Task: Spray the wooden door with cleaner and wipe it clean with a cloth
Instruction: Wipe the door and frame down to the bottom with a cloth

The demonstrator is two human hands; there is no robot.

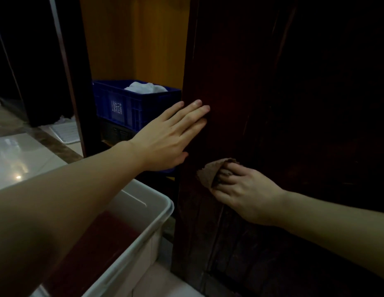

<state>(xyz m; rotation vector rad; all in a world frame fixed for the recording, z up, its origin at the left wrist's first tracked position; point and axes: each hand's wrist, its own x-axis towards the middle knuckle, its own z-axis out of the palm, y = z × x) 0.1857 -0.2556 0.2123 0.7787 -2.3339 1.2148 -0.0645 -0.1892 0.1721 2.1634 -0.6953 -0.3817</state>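
Observation:
The dark wooden door (272, 93) fills the right half of the view, its left edge running down the middle. My left hand (169, 133) lies flat with straight fingers against the door near that edge. Below it, my right hand (242, 191) grips a small brown cloth (208, 172) and holds it against the door's face. No spray bottle is in view.
A white plastic tub (144, 221) with a dark red bottom stands low at the left, close to the door. Behind the door's edge a blue crate (126, 103) holds white cloth (146, 87). Glossy floor tiles (19, 159) lie at far left.

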